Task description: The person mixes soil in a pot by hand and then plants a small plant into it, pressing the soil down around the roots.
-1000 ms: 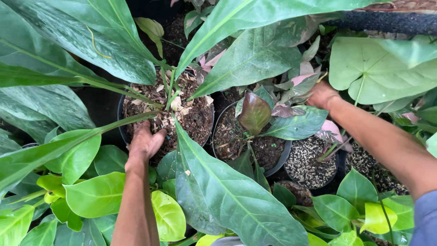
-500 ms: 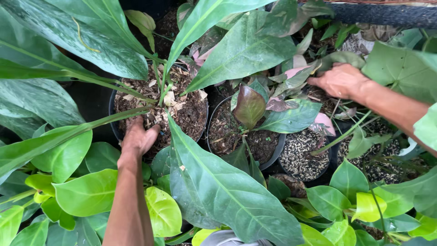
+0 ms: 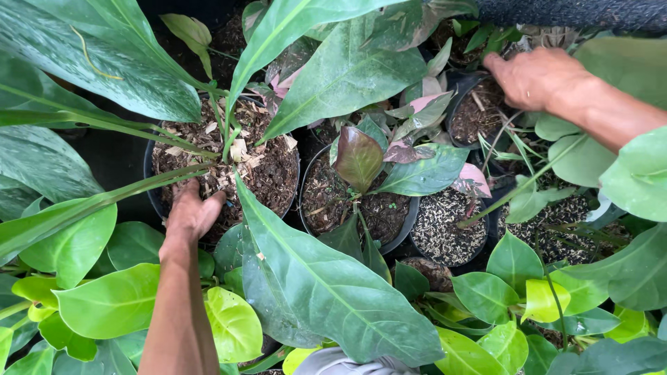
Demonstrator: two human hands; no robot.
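Observation:
My left hand grips the near rim of a large black pot filled with dark bark soil and a plant with long broad green leaves. My right hand reaches to the upper right and rests on the rim of a small black pot with brown soil, among pink and green leaves. Its fingers curl over the pot's edge. Between the hands stands a middle pot with a dark reddish leaf.
A pot of speckled gravel-like mix sits right of the middle pot, another further right. Bright lime-green leaves crowd the lower edge. A dark mesh fabric runs along the top right.
My right hand has moved up and to the right, from the middle plants to the small far pot. My left hand has stayed on the big pot's rim as the view shifted.

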